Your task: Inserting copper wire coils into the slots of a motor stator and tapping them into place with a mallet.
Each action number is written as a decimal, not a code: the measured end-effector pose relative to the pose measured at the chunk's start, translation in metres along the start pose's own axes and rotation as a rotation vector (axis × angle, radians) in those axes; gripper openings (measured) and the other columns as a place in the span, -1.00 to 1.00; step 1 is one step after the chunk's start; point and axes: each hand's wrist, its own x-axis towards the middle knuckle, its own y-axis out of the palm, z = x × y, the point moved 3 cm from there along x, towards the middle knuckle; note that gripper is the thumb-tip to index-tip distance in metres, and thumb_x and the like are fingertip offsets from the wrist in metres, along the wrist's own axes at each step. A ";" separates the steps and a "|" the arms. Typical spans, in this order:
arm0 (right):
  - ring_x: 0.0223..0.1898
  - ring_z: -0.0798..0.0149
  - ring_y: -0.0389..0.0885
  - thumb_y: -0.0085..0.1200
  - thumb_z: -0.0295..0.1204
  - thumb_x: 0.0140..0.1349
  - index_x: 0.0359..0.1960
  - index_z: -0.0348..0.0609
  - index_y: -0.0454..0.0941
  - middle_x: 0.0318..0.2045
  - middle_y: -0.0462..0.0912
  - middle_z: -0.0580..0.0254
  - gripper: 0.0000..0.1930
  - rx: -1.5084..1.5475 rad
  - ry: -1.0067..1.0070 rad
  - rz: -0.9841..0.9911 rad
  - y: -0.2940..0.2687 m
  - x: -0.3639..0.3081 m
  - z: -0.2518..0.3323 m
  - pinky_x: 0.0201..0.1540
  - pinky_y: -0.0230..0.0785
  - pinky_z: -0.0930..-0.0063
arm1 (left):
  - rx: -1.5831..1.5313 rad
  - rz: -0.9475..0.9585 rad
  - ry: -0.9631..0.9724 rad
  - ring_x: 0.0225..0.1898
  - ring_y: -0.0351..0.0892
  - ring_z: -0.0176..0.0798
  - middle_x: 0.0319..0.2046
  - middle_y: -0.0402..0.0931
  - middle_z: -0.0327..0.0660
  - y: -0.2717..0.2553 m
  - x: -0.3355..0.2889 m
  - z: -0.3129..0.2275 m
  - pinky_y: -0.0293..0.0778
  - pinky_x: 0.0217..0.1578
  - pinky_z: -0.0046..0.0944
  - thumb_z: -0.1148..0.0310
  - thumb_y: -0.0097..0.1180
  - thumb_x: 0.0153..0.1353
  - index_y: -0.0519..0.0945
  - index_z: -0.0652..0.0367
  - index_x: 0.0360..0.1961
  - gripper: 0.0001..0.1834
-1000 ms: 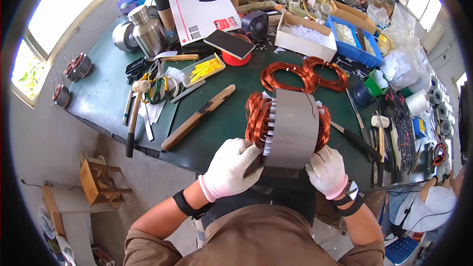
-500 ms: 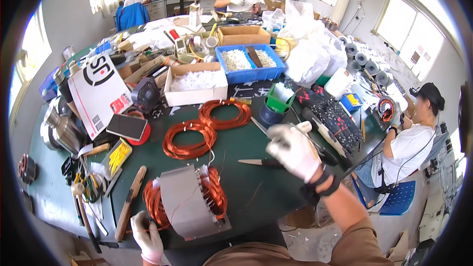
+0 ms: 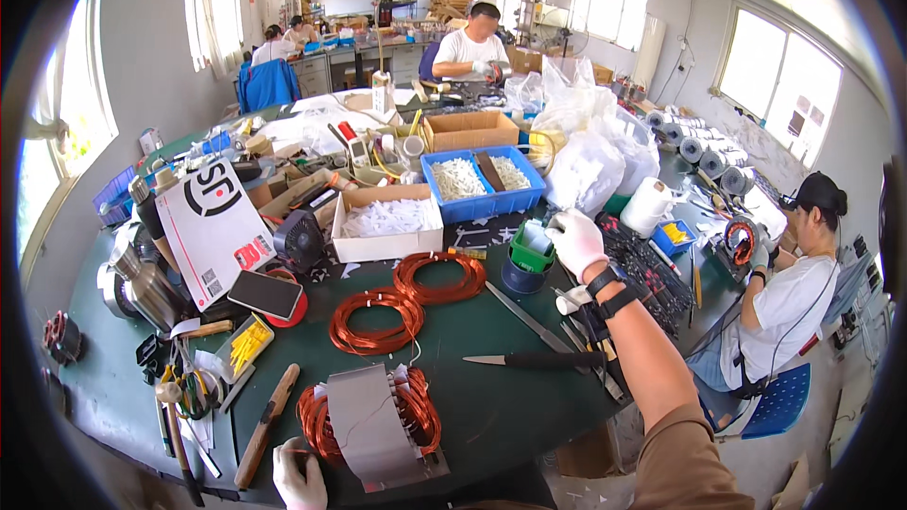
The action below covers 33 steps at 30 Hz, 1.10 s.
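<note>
My gloved right hand [image 3: 575, 242] is stretched out to the green bin [image 3: 525, 257] of pale slips, its fingers bent together at the bin's right rim. Whatever they pinch is too small to make out. Low at the table's front edge, my gloved left hand [image 3: 299, 478] has its fingers curled in, beside a grey metal stator core [image 3: 370, 430] with copper windings [image 3: 420, 408] at both ends. What the left fingers hold is hidden. Behind the core lie two coils of copper wire [image 3: 376, 322]. A black-handled knife [image 3: 539, 360] lies right of them.
A wooden stick [image 3: 267, 425], hammer [image 3: 177, 444] and phone [image 3: 266, 295] lie left. A white box [image 3: 385, 244] and blue tray [image 3: 484, 212] of small white pieces stand behind the coils. Black strips [image 3: 635, 269] lie right. One co-worker [image 3: 786, 302] sits at right, another [image 3: 470, 52] across.
My right hand has moved up and away from me, from above the knife to the green bin. My left hand stays beside the stator core. The whole view has tilted upward.
</note>
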 end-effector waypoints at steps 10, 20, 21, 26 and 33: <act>-0.23 -0.06 0.70 0.23 -0.34 0.27 -0.31 -0.10 0.69 -0.29 0.71 0.08 -0.88 0.174 -0.150 -0.307 -0.065 -0.064 0.061 -0.18 0.54 0.13 | -0.050 -0.046 0.026 0.04 0.62 0.17 -0.03 0.62 0.10 -0.013 -0.018 -0.009 0.50 0.14 -0.04 0.49 0.14 0.38 0.58 0.29 0.11 -0.70; -0.32 0.47 0.59 0.24 -0.72 0.21 -0.28 -0.33 0.64 -0.29 0.67 0.21 -0.91 1.090 -0.223 0.114 -0.163 -0.216 0.203 -0.26 0.42 0.58 | -0.488 -0.111 0.255 -0.12 0.58 -0.23 0.12 0.47 -0.08 -0.053 -0.046 -0.093 0.53 -0.01 -0.24 0.63 0.26 0.24 0.42 0.33 0.31 -0.40; -0.31 0.47 0.61 0.27 -0.71 0.21 -0.25 -0.32 0.65 -0.27 0.67 0.21 -0.89 1.164 -0.296 0.112 -0.158 -0.229 0.211 -0.27 0.43 0.59 | -0.497 -0.040 0.270 -0.12 0.58 -0.25 0.15 0.47 -0.09 -0.052 -0.038 -0.115 0.54 -0.03 -0.25 0.58 0.35 0.20 0.36 0.31 0.37 -0.29; -0.31 0.41 0.66 0.22 -0.77 0.22 -0.18 -0.33 0.63 -0.23 0.68 0.13 -0.83 1.355 -0.267 0.177 -0.129 -0.278 0.232 -0.29 0.46 0.57 | -0.843 0.313 0.014 -0.21 0.56 -0.37 -0.05 0.63 -0.18 -0.037 -0.031 -0.156 0.54 -0.13 -0.32 0.38 0.46 0.21 0.55 0.37 0.22 -0.41; -0.34 0.60 0.52 0.23 -0.63 0.33 -0.12 -0.31 0.64 -0.27 0.64 0.35 -0.87 1.442 0.115 0.408 -0.087 -0.318 0.215 -0.29 0.37 0.66 | -0.914 0.283 -0.261 -0.37 0.51 -0.48 -0.36 0.61 -0.31 -0.033 -0.042 -0.144 0.44 -0.32 -0.44 0.60 0.18 0.34 0.69 0.37 -0.16 -0.89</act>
